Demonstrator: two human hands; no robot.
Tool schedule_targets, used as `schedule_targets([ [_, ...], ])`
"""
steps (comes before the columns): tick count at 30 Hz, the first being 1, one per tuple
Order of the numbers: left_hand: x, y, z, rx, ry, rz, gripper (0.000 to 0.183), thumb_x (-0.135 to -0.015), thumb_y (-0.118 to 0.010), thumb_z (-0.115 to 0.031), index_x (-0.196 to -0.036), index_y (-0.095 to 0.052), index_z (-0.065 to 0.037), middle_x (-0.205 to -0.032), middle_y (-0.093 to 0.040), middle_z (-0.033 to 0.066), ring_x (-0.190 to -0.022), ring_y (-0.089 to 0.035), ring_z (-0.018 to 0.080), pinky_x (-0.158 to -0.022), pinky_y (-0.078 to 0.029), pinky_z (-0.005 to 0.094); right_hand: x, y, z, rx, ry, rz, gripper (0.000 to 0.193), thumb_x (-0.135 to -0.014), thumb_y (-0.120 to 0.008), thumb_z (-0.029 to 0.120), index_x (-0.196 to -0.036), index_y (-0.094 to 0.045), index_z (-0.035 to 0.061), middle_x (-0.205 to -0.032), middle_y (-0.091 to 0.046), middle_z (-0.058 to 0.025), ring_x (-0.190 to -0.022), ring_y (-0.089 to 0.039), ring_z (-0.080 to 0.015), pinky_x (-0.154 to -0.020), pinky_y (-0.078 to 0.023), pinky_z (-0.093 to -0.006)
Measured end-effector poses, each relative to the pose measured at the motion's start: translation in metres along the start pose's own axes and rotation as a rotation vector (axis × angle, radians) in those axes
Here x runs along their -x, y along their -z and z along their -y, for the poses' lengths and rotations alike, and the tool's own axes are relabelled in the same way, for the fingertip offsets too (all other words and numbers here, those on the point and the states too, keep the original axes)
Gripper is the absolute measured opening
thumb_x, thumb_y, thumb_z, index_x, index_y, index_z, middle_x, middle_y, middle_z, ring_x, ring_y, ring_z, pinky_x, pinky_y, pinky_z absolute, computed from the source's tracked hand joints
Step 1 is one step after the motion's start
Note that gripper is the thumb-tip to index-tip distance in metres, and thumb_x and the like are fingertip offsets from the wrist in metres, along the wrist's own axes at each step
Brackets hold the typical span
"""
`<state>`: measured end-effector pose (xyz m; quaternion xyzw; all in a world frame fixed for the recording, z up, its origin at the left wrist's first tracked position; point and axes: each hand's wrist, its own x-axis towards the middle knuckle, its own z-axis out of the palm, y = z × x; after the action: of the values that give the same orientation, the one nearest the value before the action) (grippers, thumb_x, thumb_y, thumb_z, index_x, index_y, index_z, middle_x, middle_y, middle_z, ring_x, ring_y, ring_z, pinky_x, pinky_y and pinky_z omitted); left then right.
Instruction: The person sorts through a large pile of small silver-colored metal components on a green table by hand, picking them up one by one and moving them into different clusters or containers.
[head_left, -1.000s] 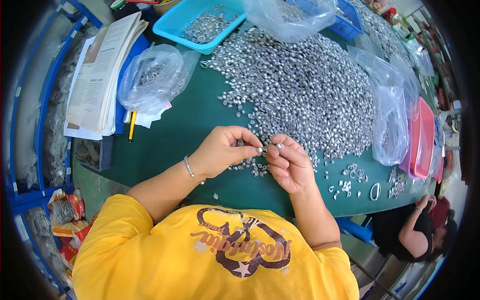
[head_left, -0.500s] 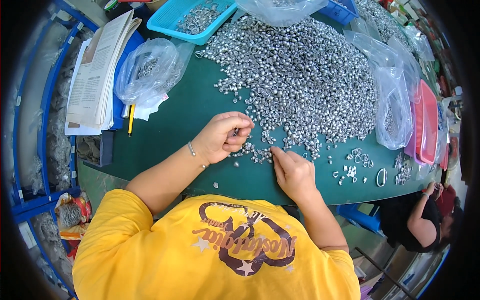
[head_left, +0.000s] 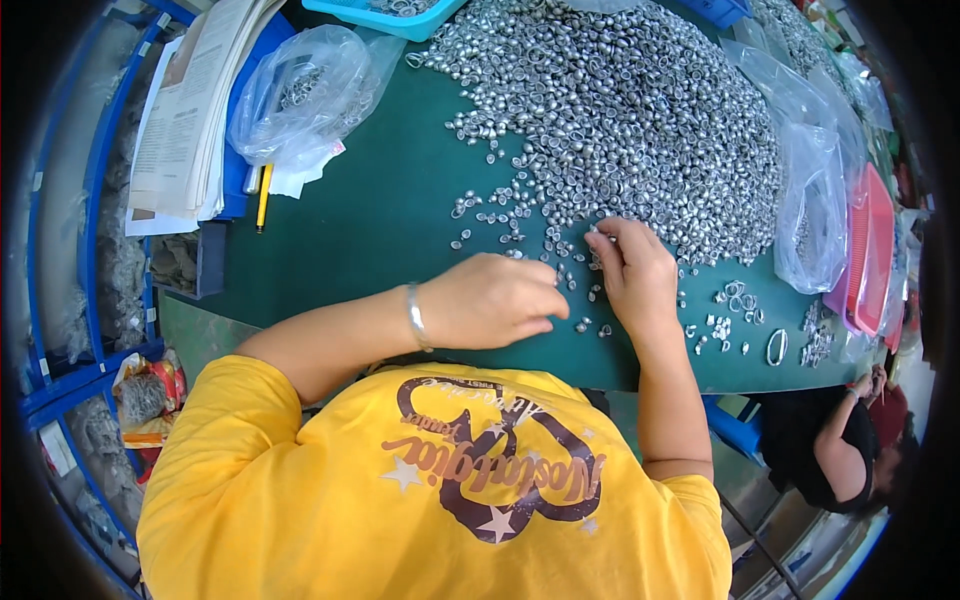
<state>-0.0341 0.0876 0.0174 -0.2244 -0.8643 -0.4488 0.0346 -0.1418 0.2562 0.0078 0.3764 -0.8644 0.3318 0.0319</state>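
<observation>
A broad heap of small, hollow, silver-coloured metal pieces [head_left: 650, 130] covers the far middle of the green table [head_left: 400, 200]. At its near edge is my right hand [head_left: 638, 275], thumb and forefinger closing on a small silver metal piece. My left hand [head_left: 492, 302], with a silver bangle [head_left: 415, 318] at the wrist, hovers palm down over the table to the left. Its thumb and fingers are apart, and I see nothing between them. Scattered loose pieces [head_left: 515, 195] lie beyond my left hand, and a few more [head_left: 594, 328] lie between both hands.
At the left are a stack of papers [head_left: 190, 120], a yellow pencil [head_left: 264, 200] and a clear bag of metal parts [head_left: 305, 95]. To the right lie sorted rings [head_left: 738, 298], another clear bag [head_left: 812, 215] and a red basket [head_left: 872, 250]. A person [head_left: 840, 440] sits at the far right.
My left hand has gone from a curled grip to spread fingers, lower and to the right. My right hand has moved up and right to the heap. The view has shifted slightly.
</observation>
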Motion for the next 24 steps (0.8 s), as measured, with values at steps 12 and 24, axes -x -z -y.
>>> schedule_targets([
  [12,-0.02,-0.02,-0.001,0.21,0.157,0.032,0.009,-0.074,-0.064,-0.01,-0.078,-0.057,-0.006,-0.073,-0.049,0.0041,-0.061,-0.053,0.0148,-0.053,-0.044,0.0274,0.039,0.02,0.002,0.072,0.011,0.032,0.009,-0.073,-0.066,0.011,-0.078,-0.06,0.0058,-0.062,-0.054,-0.0084,-0.052,-0.055,-0.0263,-0.046,-0.044,-0.0342],
  [24,-0.001,0.004,0.004,1.149,0.835,-0.227,0.013,-0.08,-0.055,0.002,-0.093,-0.055,0.002,-0.087,-0.06,0.0111,-0.069,-0.054,0.0062,-0.048,-0.037,0.0139,0.035,0.017,0.007,-0.018,-0.048,0.131,0.007,-0.073,-0.065,0.01,-0.077,-0.061,0.0054,-0.065,-0.057,-0.0074,-0.056,-0.057,-0.0251,-0.05,-0.046,-0.033],
])
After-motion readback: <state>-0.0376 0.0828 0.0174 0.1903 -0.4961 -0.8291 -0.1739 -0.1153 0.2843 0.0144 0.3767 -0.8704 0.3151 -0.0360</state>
